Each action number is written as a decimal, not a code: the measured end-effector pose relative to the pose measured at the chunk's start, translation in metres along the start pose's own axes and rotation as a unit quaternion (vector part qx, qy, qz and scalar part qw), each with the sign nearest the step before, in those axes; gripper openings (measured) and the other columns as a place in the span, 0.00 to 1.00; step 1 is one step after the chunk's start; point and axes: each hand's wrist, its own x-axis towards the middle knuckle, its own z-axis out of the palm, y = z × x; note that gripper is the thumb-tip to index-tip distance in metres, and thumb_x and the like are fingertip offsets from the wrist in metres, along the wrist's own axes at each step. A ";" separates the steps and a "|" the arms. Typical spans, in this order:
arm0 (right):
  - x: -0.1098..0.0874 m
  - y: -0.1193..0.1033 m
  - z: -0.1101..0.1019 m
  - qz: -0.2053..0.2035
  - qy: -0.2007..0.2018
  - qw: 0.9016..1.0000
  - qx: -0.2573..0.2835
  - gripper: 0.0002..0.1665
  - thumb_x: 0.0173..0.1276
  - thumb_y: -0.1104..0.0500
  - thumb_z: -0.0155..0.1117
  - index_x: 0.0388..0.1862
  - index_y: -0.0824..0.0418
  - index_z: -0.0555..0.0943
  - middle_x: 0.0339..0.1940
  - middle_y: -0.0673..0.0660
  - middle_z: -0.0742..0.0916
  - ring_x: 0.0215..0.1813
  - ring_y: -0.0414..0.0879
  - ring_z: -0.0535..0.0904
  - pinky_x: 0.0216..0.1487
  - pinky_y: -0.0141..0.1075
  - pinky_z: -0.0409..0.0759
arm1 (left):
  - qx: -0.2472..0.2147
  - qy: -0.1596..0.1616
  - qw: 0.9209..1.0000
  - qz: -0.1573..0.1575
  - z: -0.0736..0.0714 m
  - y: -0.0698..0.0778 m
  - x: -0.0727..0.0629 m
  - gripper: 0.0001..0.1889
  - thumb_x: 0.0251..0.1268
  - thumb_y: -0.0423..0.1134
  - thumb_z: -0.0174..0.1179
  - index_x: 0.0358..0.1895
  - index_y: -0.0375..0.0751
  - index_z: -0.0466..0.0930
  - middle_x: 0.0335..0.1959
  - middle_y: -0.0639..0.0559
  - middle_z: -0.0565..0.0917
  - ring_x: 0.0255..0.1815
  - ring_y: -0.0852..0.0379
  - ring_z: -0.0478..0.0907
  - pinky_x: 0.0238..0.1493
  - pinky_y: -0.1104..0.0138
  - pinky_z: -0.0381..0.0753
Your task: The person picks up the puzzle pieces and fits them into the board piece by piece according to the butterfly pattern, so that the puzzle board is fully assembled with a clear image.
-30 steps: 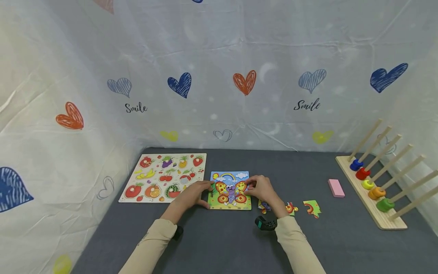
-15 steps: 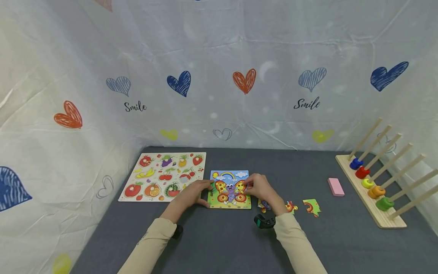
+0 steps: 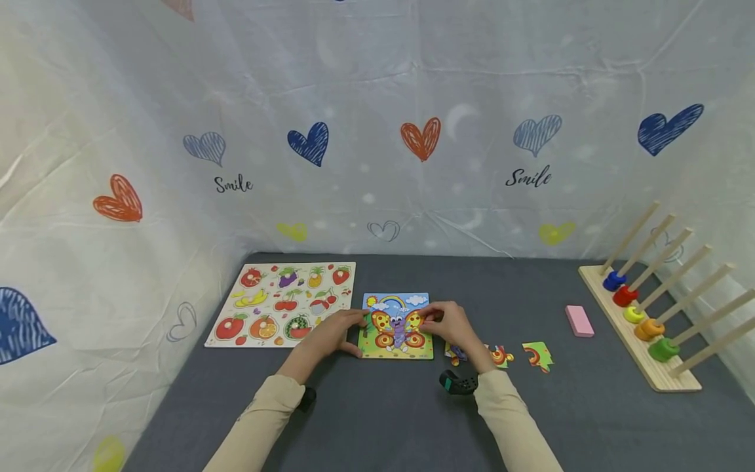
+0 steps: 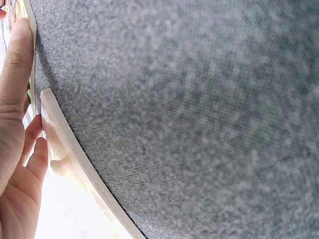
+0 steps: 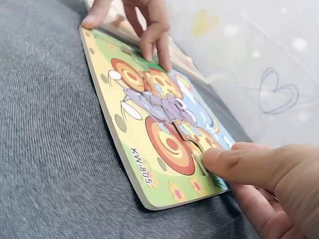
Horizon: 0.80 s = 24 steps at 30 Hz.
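A square butterfly jigsaw puzzle (image 3: pixel 399 337) lies flat on the dark cloth. My left hand (image 3: pixel 330 335) holds its left side, the thumb at the near corner and fingertips on the picture, as the right wrist view shows. At the right edge my right hand (image 3: pixel 453 326) pinches a puzzle piece (image 5: pixel 191 134) of the upper wing, thumb on top; a dark gap runs along this piece. The other right fingers curl beside the edge, partly hidden. Near the right wrist lie loose puzzle pieces: a purple one (image 3: pixel 455 354), a red-and-yellow one (image 3: pixel 503 357) and a green one (image 3: pixel 537 357).
A fruit puzzle board (image 3: pixel 280 335) lies at the left, close to my left hand. Farther right are a pink block (image 3: pixel 580 321) and a wooden peg stand (image 3: pixel 639 337) with coloured rings. A white curtain printed with hearts (image 3: pixel 377 183) rises behind the table.
Both hands stay at the butterfly puzzle. The right fingers shift very slightly at its right edge; the loose pieces stay where they were.
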 end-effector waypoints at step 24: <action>-0.032 0.012 -0.041 0.023 -0.017 0.982 0.188 0.24 0.63 0.66 0.66 0.57 0.76 0.75 0.54 0.73 0.80 0.57 0.63 0.77 0.49 0.35 0.82 | -0.011 0.006 1.000 -0.005 0.000 0.000 -0.002 0.31 0.43 0.50 0.75 0.50 0.34 0.80 0.63 0.41 0.74 0.62 0.44 0.72 0.62 0.53 0.71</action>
